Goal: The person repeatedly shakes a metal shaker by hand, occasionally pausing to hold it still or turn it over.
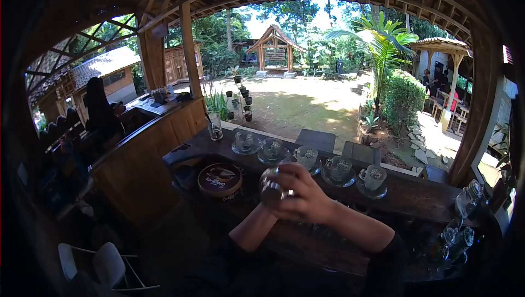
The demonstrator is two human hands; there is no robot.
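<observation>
My right hand (pixel 302 194) is closed around a shiny metal canister (pixel 271 188), raised over the near side of the dark wooden counter (pixel 407 204). My left forearm reaches up to the underside of the canister; my left hand (pixel 268 210) is largely hidden there, and its fingers do not show clearly. Beyond my hands stands a row of several glass cups on saucers, among them a cup (pixel 308 156) straight ahead and a cup (pixel 374 176) at the right end. Pale bits show in the cups. Left of my hands lies a round tin (pixel 220 180) with a printed lid.
A tall glass (pixel 215 131) with a utensil in it stands at the counter's far left. Several glass vessels (pixel 458 238) crowd the right end. Stools (pixel 316 140) stand beyond the counter. A folding chair (pixel 108 264) is at lower left. A person (pixel 99 112) stands behind the left counter.
</observation>
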